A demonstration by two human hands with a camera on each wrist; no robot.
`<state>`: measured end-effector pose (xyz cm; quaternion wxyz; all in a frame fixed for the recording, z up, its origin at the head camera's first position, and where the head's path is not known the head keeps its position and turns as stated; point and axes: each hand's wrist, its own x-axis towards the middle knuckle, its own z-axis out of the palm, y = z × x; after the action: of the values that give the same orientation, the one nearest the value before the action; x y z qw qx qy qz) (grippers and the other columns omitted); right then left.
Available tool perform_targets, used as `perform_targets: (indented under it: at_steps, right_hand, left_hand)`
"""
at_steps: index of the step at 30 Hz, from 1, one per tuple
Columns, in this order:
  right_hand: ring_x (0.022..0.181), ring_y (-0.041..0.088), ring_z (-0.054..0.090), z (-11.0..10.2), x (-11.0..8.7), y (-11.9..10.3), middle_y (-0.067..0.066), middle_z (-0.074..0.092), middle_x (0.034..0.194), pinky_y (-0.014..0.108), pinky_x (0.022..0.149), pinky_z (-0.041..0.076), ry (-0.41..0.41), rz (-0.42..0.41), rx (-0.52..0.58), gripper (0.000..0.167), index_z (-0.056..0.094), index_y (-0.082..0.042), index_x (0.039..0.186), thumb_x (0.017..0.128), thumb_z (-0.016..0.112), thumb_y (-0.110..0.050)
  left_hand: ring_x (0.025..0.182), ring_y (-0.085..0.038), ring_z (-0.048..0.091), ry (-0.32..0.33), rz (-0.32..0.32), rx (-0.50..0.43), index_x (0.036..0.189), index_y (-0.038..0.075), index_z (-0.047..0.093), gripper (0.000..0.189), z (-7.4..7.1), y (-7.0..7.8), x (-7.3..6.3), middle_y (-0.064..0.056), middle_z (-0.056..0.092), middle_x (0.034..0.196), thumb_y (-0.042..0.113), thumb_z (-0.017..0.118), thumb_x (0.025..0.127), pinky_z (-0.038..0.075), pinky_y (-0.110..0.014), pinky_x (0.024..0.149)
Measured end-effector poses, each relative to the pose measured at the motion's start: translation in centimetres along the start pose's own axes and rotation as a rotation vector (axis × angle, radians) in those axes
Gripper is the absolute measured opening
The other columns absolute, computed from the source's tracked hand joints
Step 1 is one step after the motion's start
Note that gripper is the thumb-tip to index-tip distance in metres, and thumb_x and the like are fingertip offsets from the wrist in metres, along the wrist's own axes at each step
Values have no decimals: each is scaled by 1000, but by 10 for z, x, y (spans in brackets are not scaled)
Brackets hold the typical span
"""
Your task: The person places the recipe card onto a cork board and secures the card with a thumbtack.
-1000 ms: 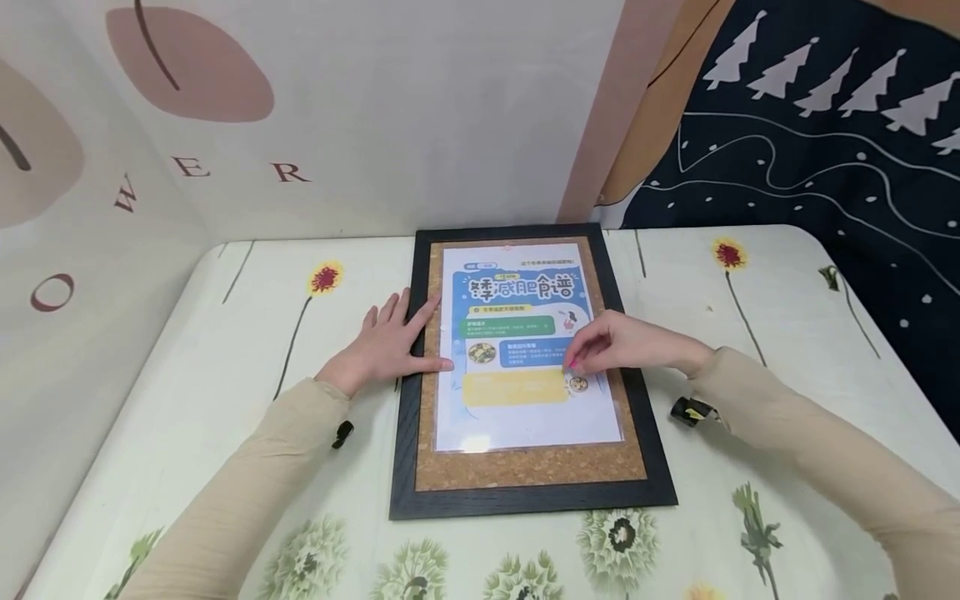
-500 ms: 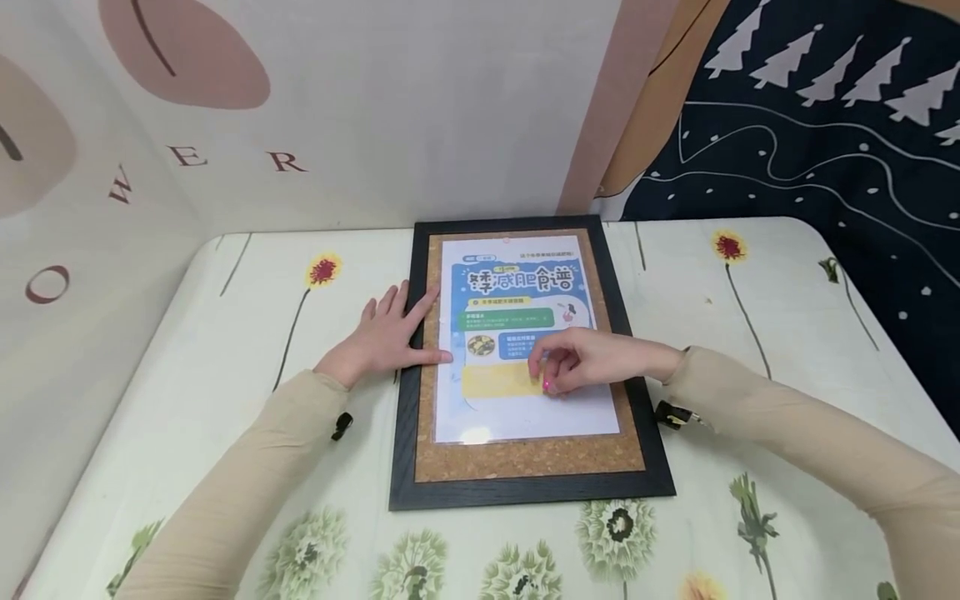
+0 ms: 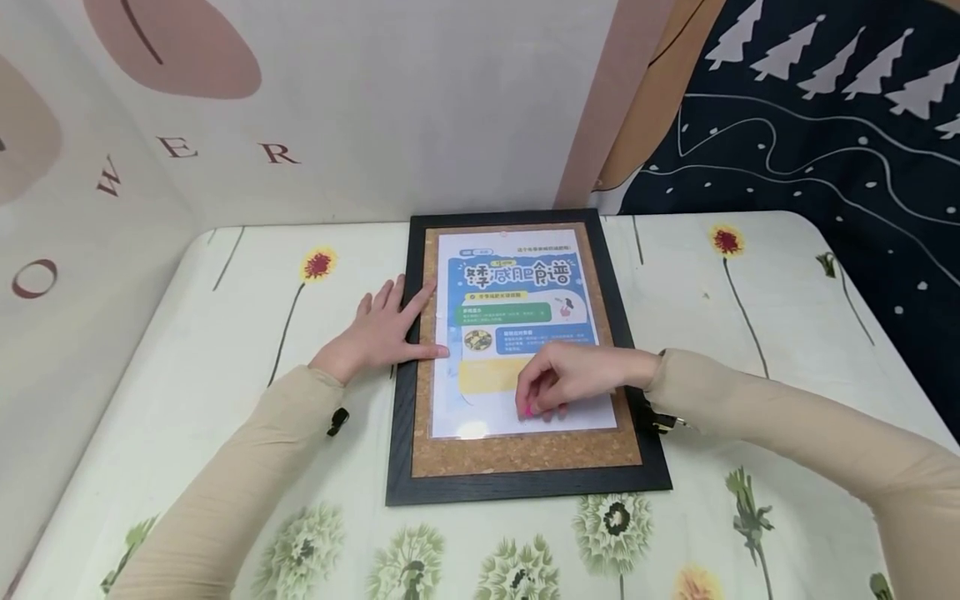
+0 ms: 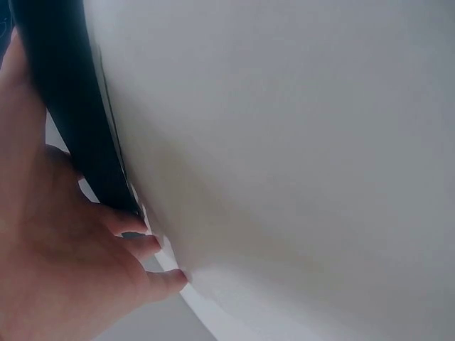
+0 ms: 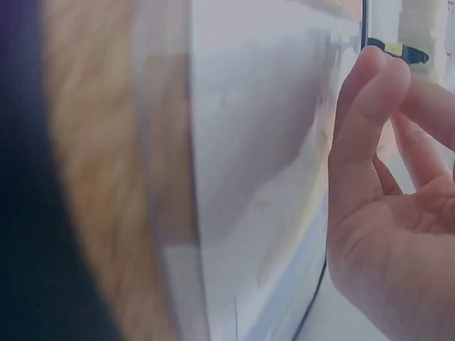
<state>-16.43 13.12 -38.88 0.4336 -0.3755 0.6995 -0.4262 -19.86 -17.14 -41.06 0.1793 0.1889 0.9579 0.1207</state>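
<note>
A cork board in a black frame lies flat, with a laminated printed sheet on its cork. My right hand is over the lower middle of the sheet, pinching a small pink push pin between thumb and fingertips. In the right wrist view the fingertips of the right hand meet, and the pin is hidden. My left hand rests across the frame's left side, fingers spread, thumb reaching onto the sheet's edge. The left wrist view shows the left hand beside the dark frame edge.
The board lies on a table with a flowered cloth. A pale wall hanging rises right behind the board's far edge, and a dark cloth with white trees hangs at the right. Each wrist carries a small black camera.
My right hand has moved left and toward me over the sheet, from its right side to its lower middle, still pinching the pink pin. The left hand stays on the frame.
</note>
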Motion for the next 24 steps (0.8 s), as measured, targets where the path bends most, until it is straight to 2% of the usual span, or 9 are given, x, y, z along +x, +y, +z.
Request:
perform_targets:
  at_steps: [5, 9, 18, 24]
  right_hand:
    - [64, 22, 65, 6, 8, 1, 10, 71, 80, 28, 56, 51, -12, 42, 79, 12, 72, 0, 95, 89, 63, 4]
    - [63, 21, 63, 7, 10, 1, 12, 69, 77, 26, 55, 49, -10, 53, 98, 11, 70, 1, 92, 87, 62, 6]
    - [61, 18, 65, 13, 13, -1, 8, 69, 72, 31, 61, 54, 55, 115, 65, 18, 73, 0, 83, 83, 58, 9]
    - [58, 19, 65, 18, 15, -6, 7, 69, 68, 31, 59, 53, 112, 157, 34, 18, 73, -1, 80, 81, 58, 8]
  left_hand:
    - [142, -46, -5, -5, -2, 3, 157, 20, 1, 107, 0, -1, 0, -30, -4, 156, 69, 59, 82, -1, -64, 108]
    - [142, -46, -5, -8, -3, 0, 157, 20, 0, 107, -1, -1, 0, -29, -4, 156, 69, 59, 82, -2, -64, 108]
    - [142, -46, -5, -8, -6, 3, 157, 20, 1, 108, -2, -1, 1, -29, -4, 156, 70, 59, 81, -2, -64, 108]
    - [142, -47, -5, -10, 3, 0, 157, 19, 0, 107, -2, -1, 1, -30, -5, 156, 69, 59, 82, -2, -64, 108]
